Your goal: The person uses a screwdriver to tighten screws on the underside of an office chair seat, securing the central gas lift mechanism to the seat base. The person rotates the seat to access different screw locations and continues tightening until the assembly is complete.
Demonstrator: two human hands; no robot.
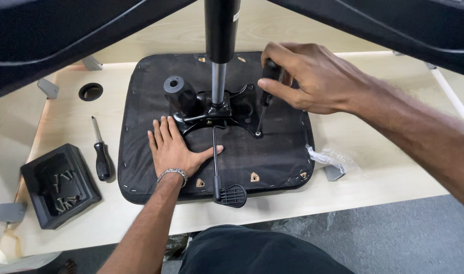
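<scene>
Black plastic tray at far left on the pale wooden table, small screws lying inside. Just right of it, a spare black-handled screwdriver, untouched, beside a round hole in the tabletop. Further right, upturned chair seat, dark fabric underside facing up. Left hand open, fingers spread, pressed flat on that fabric just below and left of the black metal mechanism plate. Gas cylinder rising upright from the plate; lever with ribbed paddle reaching toward the seat's near edge. Right hand closed around the handle of a second screwdriver, tip down on the plate's right-hand corner. Crumpled clear plastic bag at the seat's right edge.
</scene>
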